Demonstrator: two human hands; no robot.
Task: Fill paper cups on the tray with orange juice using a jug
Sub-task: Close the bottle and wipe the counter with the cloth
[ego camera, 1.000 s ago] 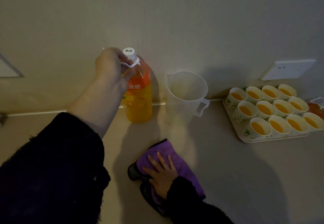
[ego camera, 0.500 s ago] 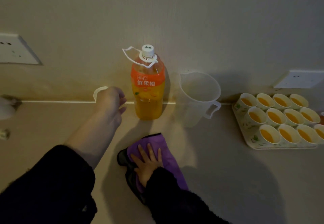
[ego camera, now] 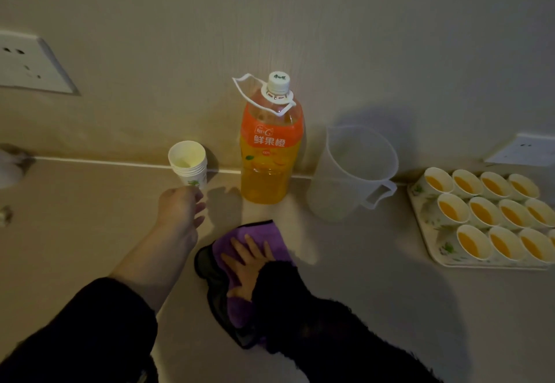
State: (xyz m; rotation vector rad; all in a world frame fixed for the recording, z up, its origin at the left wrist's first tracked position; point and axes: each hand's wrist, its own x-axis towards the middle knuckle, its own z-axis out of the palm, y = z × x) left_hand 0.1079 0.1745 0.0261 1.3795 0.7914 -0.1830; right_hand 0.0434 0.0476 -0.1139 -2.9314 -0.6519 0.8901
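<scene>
A capped orange juice bottle stands against the wall. To its right is a clear plastic jug that looks empty. At the far right, a floral tray carries several paper cups with orange juice in them. A stack of empty paper cups stands left of the bottle. My left hand hovers just in front of that stack's base, fingers loosely curled, holding nothing. My right hand lies flat with spread fingers on a purple cloth on the counter.
The beige counter meets the wall just behind the bottle and jug. A wall socket is at upper left and another socket sits above the tray. A pale blurred object lies at the left edge.
My left hand let go of the bottle's carry loop, dropped to the cup stack on the left, and has now drawn back from it. The right hand stays on the cloth.
</scene>
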